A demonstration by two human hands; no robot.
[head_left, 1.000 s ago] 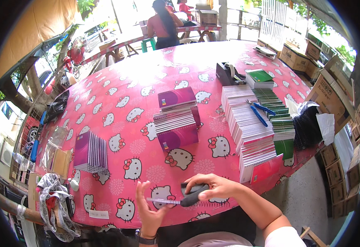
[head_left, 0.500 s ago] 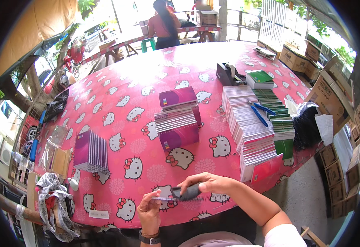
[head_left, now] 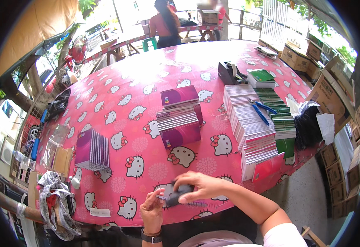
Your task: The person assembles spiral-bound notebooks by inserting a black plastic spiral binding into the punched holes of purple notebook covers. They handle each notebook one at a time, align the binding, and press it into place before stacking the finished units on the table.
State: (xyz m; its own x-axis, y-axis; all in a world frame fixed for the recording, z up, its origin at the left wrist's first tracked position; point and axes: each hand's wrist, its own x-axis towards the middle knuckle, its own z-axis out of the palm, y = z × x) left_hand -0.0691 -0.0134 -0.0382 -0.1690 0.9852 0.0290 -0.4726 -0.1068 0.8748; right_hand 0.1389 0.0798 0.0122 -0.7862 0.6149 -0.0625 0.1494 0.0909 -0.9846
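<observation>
Near the table's front edge, my left hand is closed, pinching the end of a thin spiral-bound piece seen edge-on, probably a small notebook. My right hand is wrapped round a dark, rounded black object whose kind I cannot make out. It is pressed close to the bound edge, beside my left fingertips. A loose wire coil runs out to the right below my right hand. Beyond the hands stands a row of purple spiral notebooks.
More purple notebooks stand at the left. On the right are long rows of notebooks with blue-handled pliers on top. Behind them is a black tape dispenser. Cardboard boxes line the right side. A person stands far back.
My right hand has moved left with the black object, closer to my left hand. Less of the coil sticks out to the right. Another person has come into view at the far back.
</observation>
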